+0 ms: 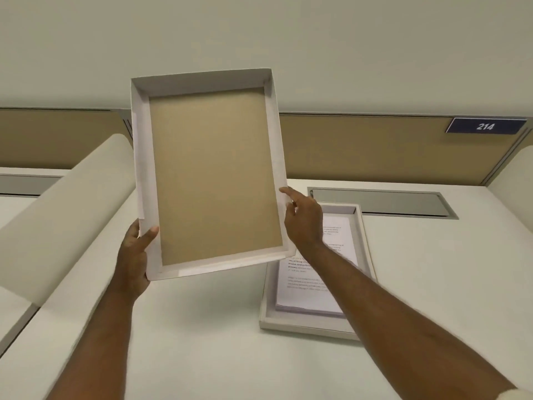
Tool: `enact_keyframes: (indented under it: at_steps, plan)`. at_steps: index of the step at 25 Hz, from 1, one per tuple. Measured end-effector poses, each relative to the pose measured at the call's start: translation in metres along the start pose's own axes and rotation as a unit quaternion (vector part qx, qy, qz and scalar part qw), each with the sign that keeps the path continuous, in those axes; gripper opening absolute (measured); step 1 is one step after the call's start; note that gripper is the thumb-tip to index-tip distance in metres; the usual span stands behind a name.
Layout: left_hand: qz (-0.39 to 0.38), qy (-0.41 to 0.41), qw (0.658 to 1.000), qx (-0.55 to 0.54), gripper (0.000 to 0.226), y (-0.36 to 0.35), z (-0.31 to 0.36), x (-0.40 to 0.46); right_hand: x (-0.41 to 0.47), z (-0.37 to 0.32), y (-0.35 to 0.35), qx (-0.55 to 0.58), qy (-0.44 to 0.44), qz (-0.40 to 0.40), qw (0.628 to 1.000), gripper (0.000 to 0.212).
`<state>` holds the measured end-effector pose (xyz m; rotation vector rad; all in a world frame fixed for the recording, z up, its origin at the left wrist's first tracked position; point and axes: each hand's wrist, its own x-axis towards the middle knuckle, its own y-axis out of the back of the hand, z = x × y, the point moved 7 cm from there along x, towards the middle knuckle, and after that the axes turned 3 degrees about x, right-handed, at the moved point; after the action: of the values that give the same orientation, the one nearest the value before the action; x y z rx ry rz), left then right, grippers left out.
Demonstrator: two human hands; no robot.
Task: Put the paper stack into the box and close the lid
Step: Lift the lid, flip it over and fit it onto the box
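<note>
The box lid [213, 174], white-rimmed with a brown cardboard inside, is lifted above the desk and tilted so its hollow side faces me. My left hand [135, 255] grips its lower left corner, thumb on the inner rim. My right hand [302, 220] holds the right rim near the lower corner. On the desk to the right lies the shallow grey box [305, 323]. The printed paper stack [308, 287] rests inside it, partly hidden by my right forearm and the lid.
The white desk [202, 342] spreads below. A grey cable flap [383, 202] is set into it behind the box. A tan partition [375, 148] with a "214" sign [486, 126] stands at the back. A cream rounded panel [63, 215] rises at left.
</note>
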<state>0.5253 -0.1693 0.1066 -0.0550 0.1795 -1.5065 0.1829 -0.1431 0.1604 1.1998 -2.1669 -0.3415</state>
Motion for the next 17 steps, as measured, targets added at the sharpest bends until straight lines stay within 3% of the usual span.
enact_keyframes:
  at_steps: [2, 8, 12, 17]
  plan:
    - [-0.074, 0.01, 0.997, -0.032, 0.037, -0.035, 0.008, -0.017, 0.011, 0.012, 0.023, 0.022, -0.006, 0.0, 1.0, 0.046]
    - [-0.181, -0.003, 0.977, -0.116, 0.051, -0.111, 0.007, -0.066, 0.021, 0.052, 0.077, 0.035, -0.054, -0.04, 0.997, 0.043]
    - [-0.134, -0.038, 0.986, -0.088, 0.056, -0.163, 0.0, -0.097, 0.018, 0.047, 0.092, -0.038, -0.03, -0.071, 0.996, 0.031]
    - [-0.077, -0.11, 0.991, 0.021, 0.057, -0.218, -0.005, -0.133, -0.017, -0.03, 0.094, 0.071, -0.023, -0.178, 0.981, 0.054]
